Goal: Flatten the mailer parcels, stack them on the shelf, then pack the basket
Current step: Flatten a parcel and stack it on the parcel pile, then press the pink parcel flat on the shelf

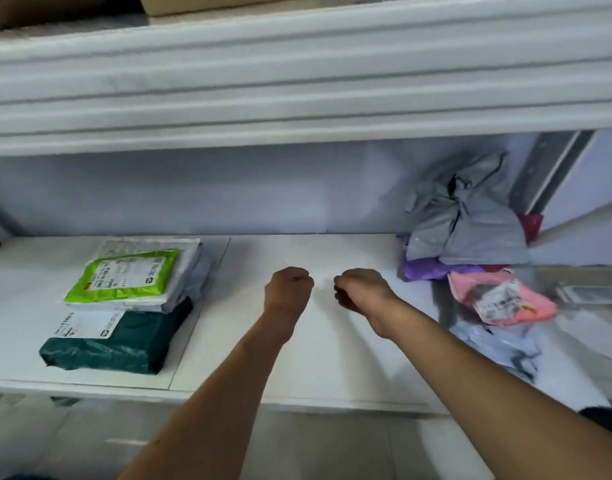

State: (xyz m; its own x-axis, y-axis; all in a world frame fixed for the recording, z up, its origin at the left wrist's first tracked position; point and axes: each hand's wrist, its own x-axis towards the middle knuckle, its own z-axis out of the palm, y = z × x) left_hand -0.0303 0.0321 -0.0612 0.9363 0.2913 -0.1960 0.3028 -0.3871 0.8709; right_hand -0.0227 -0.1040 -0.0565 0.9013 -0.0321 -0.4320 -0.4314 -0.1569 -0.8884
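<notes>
Left hand (289, 289) and right hand (361, 289) were both clenched empty, and the crumpled pink plastic mailer (501, 299) lay right of the right fingers, so nearer that hand.

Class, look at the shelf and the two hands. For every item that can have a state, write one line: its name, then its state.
left hand: fingers curled, holding nothing
right hand: fingers curled, holding nothing
light green parcel: flat, label up
dark green parcel: flat, label up
grey mailer: crumpled, not flattened
pink mailer: crumpled, not flattened
</notes>
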